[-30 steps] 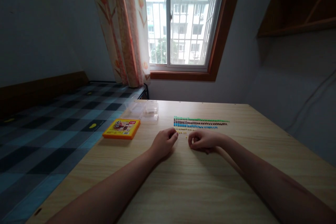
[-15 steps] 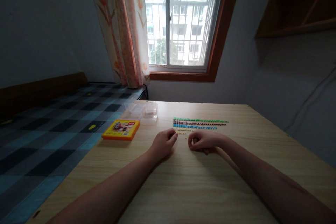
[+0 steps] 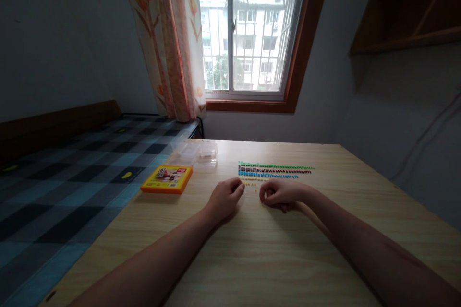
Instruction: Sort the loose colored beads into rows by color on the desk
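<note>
My left hand (image 3: 226, 196) rests on the wooden table with its fingers curled together, beside several tiny yellow pieces (image 3: 254, 183). Whatever its fingertips may hold is too small to make out. On the other side of those pieces, my right hand (image 3: 277, 193) is closed too, thumb and fingers bent inward over the wood; its grip is hidden. Just beyond both hands run long rows of tiny pieces: a blue row (image 3: 266, 174), a dark brown row (image 3: 273, 170) and a green row (image 3: 273, 166) at the back.
Left of my hands lies a yellow and orange box (image 3: 166, 180) with a printed lid. Behind it stand clear plastic cases (image 3: 207, 156). The table (image 3: 273, 259) borders a checked bed (image 3: 72, 192) on the left, and a window (image 3: 257, 33) faces me.
The view has shifted very slightly. Both hands keep nearly the same places and closed shapes, and the rows of pieces look the same.
</note>
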`<state>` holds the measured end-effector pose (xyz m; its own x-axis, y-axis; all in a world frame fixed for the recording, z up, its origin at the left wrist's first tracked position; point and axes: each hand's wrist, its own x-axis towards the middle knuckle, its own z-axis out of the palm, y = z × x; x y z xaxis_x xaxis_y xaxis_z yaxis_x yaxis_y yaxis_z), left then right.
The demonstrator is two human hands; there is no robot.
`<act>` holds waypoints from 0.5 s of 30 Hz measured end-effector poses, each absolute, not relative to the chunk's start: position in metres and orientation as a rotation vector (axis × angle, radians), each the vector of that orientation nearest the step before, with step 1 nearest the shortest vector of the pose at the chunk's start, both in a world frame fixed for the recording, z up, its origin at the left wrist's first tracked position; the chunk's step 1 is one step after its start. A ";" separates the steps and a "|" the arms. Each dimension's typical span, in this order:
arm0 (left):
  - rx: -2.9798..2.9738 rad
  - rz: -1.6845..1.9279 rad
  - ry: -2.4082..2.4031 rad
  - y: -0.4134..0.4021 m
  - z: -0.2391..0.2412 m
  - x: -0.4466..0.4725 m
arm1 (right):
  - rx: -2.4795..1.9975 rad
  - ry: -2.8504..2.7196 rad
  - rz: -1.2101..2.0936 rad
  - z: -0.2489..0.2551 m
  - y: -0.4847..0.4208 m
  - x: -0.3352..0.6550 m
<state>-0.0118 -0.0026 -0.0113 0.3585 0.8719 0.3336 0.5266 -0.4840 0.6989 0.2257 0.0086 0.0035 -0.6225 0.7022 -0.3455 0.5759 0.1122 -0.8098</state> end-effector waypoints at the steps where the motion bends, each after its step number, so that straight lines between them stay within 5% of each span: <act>1: 2.145 0.959 1.212 -0.003 -0.011 -0.012 | -1.299 -2.244 1.537 0.003 0.009 0.226; 15: 2.129 0.952 1.216 -0.004 -0.007 -0.011 | -1.292 -2.205 1.573 0.004 0.009 0.224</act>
